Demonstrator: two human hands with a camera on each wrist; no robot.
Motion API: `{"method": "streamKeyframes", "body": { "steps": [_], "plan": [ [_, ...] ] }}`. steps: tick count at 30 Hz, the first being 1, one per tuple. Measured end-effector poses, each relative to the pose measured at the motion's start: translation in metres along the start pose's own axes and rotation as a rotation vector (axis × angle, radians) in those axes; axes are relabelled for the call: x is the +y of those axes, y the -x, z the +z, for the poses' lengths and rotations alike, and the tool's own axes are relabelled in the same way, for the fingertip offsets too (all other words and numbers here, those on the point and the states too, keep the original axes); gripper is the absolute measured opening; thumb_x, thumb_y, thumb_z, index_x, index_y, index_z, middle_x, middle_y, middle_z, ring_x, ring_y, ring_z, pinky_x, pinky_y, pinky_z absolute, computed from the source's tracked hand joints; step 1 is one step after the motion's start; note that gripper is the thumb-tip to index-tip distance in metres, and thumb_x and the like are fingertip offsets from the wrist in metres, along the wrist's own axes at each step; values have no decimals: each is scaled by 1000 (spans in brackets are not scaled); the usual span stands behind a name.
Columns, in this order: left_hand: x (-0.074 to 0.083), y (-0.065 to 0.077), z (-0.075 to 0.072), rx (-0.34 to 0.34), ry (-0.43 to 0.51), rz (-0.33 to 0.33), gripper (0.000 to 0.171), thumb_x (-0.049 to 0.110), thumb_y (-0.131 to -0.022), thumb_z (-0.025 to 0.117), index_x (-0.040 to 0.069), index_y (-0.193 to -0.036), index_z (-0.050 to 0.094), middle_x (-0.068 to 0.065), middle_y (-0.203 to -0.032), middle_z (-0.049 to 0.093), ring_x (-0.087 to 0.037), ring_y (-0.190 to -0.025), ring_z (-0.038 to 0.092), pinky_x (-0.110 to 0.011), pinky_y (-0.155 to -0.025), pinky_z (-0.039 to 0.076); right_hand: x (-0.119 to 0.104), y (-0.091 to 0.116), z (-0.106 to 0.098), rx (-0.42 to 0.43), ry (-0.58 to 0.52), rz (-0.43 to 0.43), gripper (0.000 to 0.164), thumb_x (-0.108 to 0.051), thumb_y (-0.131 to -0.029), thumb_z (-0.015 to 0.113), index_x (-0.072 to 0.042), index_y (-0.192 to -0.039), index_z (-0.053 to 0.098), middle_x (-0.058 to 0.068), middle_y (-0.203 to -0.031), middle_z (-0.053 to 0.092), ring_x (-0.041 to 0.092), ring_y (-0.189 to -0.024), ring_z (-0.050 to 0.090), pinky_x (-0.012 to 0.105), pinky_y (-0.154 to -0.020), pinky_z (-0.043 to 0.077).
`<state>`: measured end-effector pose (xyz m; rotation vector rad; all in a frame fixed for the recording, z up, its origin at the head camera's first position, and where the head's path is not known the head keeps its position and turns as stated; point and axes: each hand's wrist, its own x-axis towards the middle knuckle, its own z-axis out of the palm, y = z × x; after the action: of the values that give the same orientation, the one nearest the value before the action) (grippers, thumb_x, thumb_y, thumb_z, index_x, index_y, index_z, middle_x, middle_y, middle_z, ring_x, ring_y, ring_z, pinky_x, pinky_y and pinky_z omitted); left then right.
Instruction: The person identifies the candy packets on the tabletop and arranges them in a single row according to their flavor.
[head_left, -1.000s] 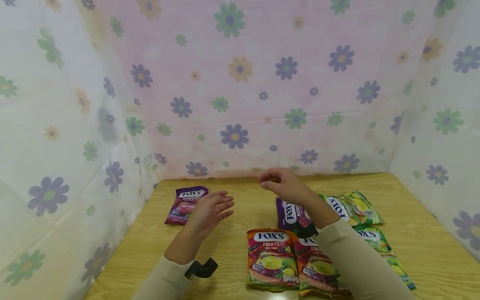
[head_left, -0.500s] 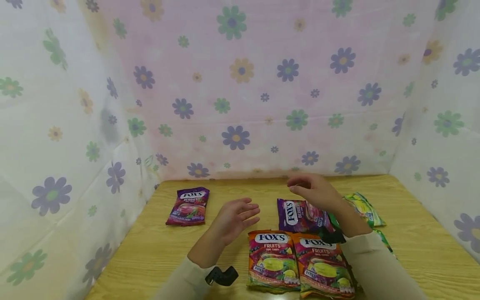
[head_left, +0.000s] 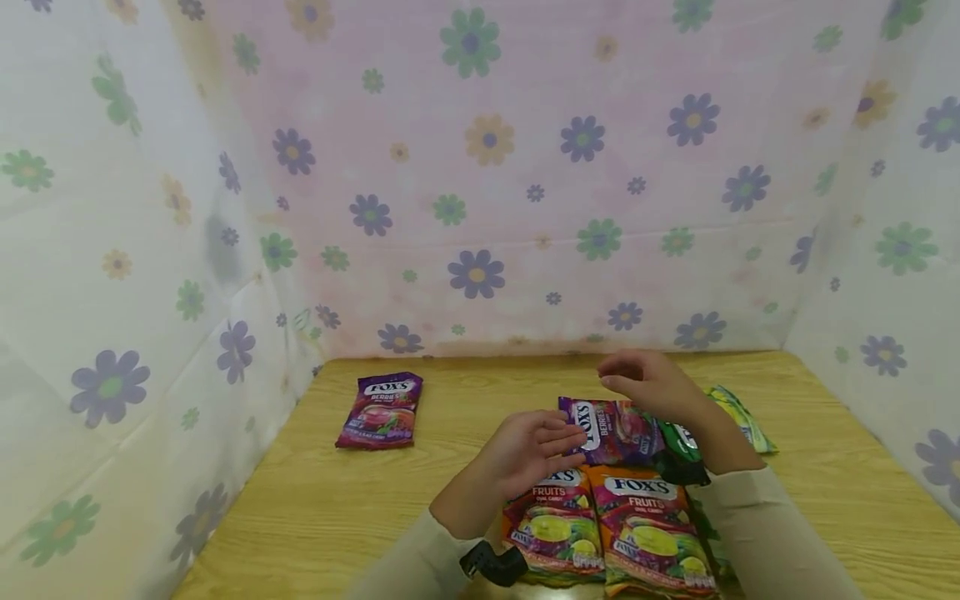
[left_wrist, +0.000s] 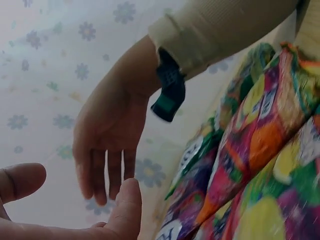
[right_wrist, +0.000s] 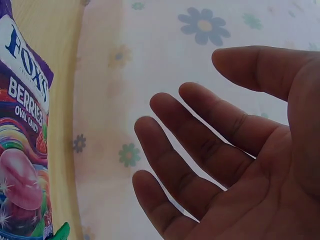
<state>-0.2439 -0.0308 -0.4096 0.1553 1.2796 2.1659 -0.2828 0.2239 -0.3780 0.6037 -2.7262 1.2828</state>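
My left hand (head_left: 517, 454) hovers with loosely extended fingers over the left orange Fruits candy bag (head_left: 553, 533), its fingertips in front of the purple Berries candy bag (head_left: 622, 429). Farther back and right, my right hand (head_left: 652, 387) is raised above that Berries bag and a green candy bag (head_left: 681, 442). In the right wrist view the right hand (right_wrist: 225, 165) shows spread fingers holding nothing, with the Berries bag (right_wrist: 22, 145) beside it. A second orange Fruits bag (head_left: 651, 533) lies right of the first. The right forearm hides much of the green bags.
Another purple Berries bag (head_left: 381, 410) lies alone at the left of the wooden table (head_left: 300, 517). A yellow-green bag (head_left: 742, 417) shows behind the right forearm. Flower-patterned cloth (head_left: 480, 192) encloses the table at the back and both sides.
Both hands have moved right: the left from beside the lone Berries bag to over the Fruits bag, the right to above the Berries and green bags. The bags stay where they were.
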Motion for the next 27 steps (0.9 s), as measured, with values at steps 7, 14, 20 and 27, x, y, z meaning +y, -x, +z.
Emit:
{"method": "streamKeyframes", "body": {
  "steps": [7, 14, 20, 27],
  "plan": [
    [-19, 0, 9, -62, 74, -120, 55, 18, -103, 53, -8, -148, 37, -34, -157, 38, -44, -146, 43, -50, -123, 35, 11, -2, 1, -4, 13, 1, 36, -31, -109, 54, -5, -129, 68, 16, -128, 68, 35, -118, 65, 56, -98, 56],
    [-29, -3, 9, -69, 125, -163, 61, 15, -104, 47, -15, -154, 27, -36, -156, 37, -47, -148, 38, -49, -125, 32, 17, -1, 1, -4, 87, 47, 42, -35, -108, 54, -4, -133, 66, 18, -132, 67, 39, -121, 64, 59, -101, 54],
    [-36, -5, 10, -71, 112, -201, 68, 11, -102, 47, -17, -157, 17, -38, -156, 37, -47, -148, 39, -49, -125, 31, 29, -4, 4, -23, 110, 111, 40, -34, -107, 58, -5, -133, 66, 17, -131, 68, 34, -117, 66, 55, -98, 57],
    [-40, -5, 8, -51, 116, -204, 68, 11, -102, 47, -17, -156, 17, -38, -151, 42, -47, -146, 41, -50, -125, 32, 35, -4, 7, -45, 101, 115, 40, -32, -106, 58, -5, -135, 65, 17, -132, 68, 35, -119, 66, 55, -98, 56]
  ]
}}
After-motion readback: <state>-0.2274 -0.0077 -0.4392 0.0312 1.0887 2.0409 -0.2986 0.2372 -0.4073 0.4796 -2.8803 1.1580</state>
